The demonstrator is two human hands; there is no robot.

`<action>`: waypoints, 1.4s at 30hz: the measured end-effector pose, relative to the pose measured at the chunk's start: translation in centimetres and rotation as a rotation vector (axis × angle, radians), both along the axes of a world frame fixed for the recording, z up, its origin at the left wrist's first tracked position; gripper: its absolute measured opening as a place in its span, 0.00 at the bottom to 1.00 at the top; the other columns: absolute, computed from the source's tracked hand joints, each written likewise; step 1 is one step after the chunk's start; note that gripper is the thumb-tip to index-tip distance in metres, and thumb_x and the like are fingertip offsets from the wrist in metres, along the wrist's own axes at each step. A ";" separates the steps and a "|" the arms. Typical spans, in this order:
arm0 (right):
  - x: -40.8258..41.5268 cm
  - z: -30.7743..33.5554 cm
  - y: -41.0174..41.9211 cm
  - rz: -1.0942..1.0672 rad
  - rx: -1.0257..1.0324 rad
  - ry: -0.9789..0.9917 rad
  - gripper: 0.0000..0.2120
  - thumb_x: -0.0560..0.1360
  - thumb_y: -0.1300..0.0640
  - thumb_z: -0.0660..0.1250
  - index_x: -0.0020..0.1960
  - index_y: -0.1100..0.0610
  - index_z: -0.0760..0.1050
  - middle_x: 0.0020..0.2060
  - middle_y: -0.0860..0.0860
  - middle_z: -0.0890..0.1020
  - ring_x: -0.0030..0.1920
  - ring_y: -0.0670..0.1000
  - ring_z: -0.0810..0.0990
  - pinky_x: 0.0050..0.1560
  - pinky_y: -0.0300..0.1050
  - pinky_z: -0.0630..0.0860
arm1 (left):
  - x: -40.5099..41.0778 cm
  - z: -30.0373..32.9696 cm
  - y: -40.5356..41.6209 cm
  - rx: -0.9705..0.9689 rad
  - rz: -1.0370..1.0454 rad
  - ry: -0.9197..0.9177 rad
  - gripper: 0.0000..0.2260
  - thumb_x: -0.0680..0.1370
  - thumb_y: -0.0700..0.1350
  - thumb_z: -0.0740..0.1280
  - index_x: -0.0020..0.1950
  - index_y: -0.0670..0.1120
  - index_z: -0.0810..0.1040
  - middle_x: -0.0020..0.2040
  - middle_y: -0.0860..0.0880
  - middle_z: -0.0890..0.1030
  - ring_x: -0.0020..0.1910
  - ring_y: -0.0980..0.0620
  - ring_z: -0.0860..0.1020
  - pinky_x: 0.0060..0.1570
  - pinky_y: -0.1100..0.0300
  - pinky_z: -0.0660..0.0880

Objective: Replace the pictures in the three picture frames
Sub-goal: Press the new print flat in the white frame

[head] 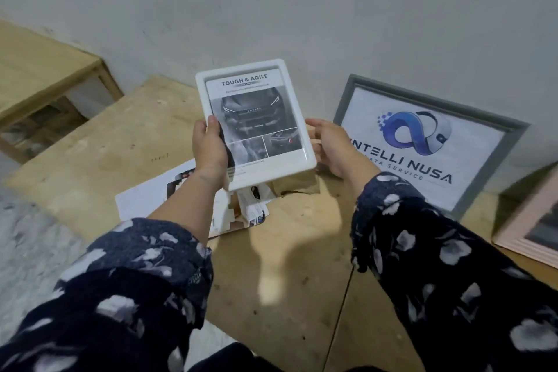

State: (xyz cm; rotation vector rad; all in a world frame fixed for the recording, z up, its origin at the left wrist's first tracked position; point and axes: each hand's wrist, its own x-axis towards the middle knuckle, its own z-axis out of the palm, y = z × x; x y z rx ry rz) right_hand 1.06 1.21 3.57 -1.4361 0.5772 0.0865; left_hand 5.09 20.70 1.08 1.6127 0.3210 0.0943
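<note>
The left hand [210, 149] alone clamps the white plastic picture frame [255, 123]; the right hand [333, 146], open beside it, leaves its far edge liable to tip

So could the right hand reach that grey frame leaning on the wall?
Probably yes. The right hand is open beside the white frame, which the left hand holds, and the grey frame stands just past it with nothing between.
</note>
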 end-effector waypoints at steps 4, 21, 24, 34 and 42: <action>-2.6 2.5 -3.2 -0.080 -0.079 -0.046 0.10 0.79 0.60 0.58 0.54 0.57 0.77 0.37 0.54 0.78 0.28 0.50 0.76 0.30 0.38 0.74 | -1.4 0.8 -5.1 -0.030 -0.133 -0.007 0.11 0.78 0.56 0.55 0.41 0.50 0.67 0.43 0.46 0.70 0.43 0.48 0.67 0.48 0.51 0.67; -29.0 5.1 -24.2 -0.711 -0.249 -0.139 0.12 0.80 0.60 0.60 0.61 0.54 0.77 0.40 0.52 0.81 0.33 0.51 0.73 0.31 0.41 0.72 | -19.4 5.9 -29.4 0.397 -0.845 -0.086 0.22 0.77 0.58 0.57 0.46 0.41 0.78 0.44 0.42 0.82 0.44 0.41 0.81 0.51 0.44 0.78; -34.3 5.0 -28.0 -0.771 -0.249 -0.133 0.11 0.79 0.60 0.61 0.56 0.56 0.80 0.37 0.54 0.80 0.33 0.55 0.75 0.37 0.51 0.80 | -24.0 6.2 -33.9 0.408 -0.907 -0.053 0.22 0.76 0.58 0.57 0.45 0.40 0.78 0.44 0.41 0.82 0.45 0.39 0.81 0.50 0.44 0.79; -45.5 4.1 -36.7 -0.914 -0.139 -0.193 0.12 0.78 0.61 0.62 0.59 0.56 0.79 0.48 0.58 0.84 0.40 0.57 0.78 0.50 0.65 0.78 | -34.6 6.1 -43.8 0.164 -1.129 0.186 0.18 0.82 0.52 0.54 0.53 0.42 0.79 0.52 0.41 0.82 0.54 0.40 0.80 0.55 0.49 0.76; -47.9 1.8 -41.4 -0.898 -0.141 -0.209 0.20 0.75 0.58 0.62 0.67 0.57 0.74 0.59 0.53 0.81 0.57 0.54 0.80 0.61 0.53 0.76 | -34.7 5.0 -49.8 -0.334 -1.343 0.600 0.49 0.68 0.80 0.46 0.68 0.43 0.75 0.64 0.37 0.77 0.64 0.37 0.75 0.61 0.46 0.71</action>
